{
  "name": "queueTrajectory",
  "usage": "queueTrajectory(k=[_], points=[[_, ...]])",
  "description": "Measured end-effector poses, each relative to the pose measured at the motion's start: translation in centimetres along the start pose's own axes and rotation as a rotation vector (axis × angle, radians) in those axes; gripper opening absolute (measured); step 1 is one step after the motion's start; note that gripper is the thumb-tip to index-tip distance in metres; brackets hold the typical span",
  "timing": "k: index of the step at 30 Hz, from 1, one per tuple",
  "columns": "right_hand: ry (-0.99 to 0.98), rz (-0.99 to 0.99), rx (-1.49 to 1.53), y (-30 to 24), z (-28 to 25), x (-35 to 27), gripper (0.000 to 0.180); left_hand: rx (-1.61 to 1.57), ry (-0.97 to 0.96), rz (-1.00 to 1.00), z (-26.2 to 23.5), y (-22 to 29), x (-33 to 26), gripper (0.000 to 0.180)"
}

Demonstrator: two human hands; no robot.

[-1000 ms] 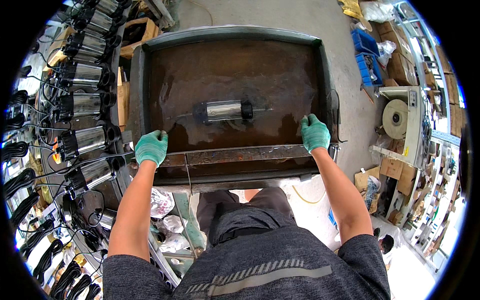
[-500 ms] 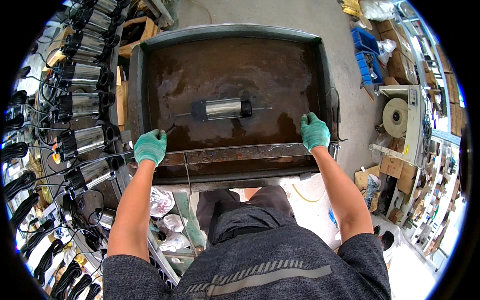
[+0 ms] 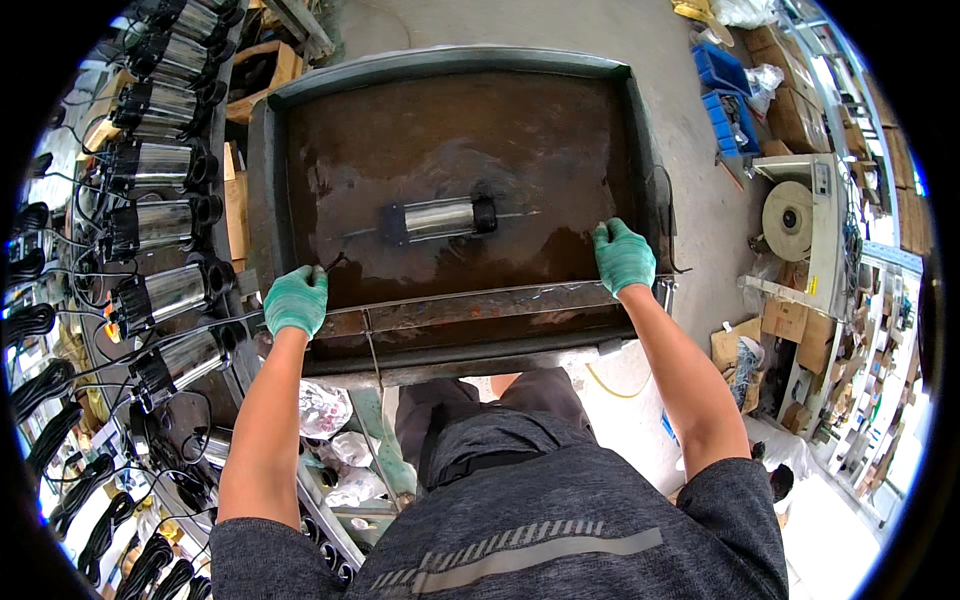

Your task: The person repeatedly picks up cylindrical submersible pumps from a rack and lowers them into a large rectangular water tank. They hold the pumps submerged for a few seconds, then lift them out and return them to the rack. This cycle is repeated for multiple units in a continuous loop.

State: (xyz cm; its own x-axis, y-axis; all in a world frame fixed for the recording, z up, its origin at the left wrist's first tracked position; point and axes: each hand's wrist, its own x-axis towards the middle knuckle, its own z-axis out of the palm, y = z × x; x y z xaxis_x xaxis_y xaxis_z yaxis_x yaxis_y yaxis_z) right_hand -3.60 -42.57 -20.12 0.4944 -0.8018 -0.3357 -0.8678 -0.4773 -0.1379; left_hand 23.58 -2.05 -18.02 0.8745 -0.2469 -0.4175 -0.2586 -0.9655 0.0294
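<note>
I see one shiny silver, black-ended cylinder point(image 3: 440, 217) mid one dark rectangular metal tank point(image 3: 450, 61); green-gloved left hand point(image 3: 297, 301) and right hand point(image 3: 626, 258), fingers curled at one flat near bar point(image 3: 480, 303), grip can't tell.

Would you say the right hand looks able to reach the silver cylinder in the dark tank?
Probably yes: the right hand is by the crossbar, with no visible obstacle between it and the silver cylinder to its left.

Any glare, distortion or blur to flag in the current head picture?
Head view: the lower right washes out to white; the tank's far rim bows with the fisheye; bright highlights streak the metal cylinder; left hand and right hand look fairly sharp.
</note>
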Motion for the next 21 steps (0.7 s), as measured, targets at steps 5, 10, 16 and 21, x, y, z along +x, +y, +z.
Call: queueTrajectory(k=[5,10,16,21], points=[[-0.020,0.007,-0.001,-0.20,-0.37,-0.08,0.038,0.003,-0.033,-0.010,-0.09,-0.06,0.14,0.040],[-0.036,0.007,-0.001,-0.13,-0.40,-0.03,0.038,0.001,-0.015,0.006,-0.12,-0.05,0.04,0.040],[-0.033,0.015,0.007,-0.09,-0.28,0.00,0.039,0.001,-0.013,-0.001,-0.06,-0.10,0.05,0.040],[-0.040,0.018,-0.012,-0.19,-0.41,0.03,0.039,-0.009,0.001,0.003,-0.09,0.00,-0.03,0.039]])
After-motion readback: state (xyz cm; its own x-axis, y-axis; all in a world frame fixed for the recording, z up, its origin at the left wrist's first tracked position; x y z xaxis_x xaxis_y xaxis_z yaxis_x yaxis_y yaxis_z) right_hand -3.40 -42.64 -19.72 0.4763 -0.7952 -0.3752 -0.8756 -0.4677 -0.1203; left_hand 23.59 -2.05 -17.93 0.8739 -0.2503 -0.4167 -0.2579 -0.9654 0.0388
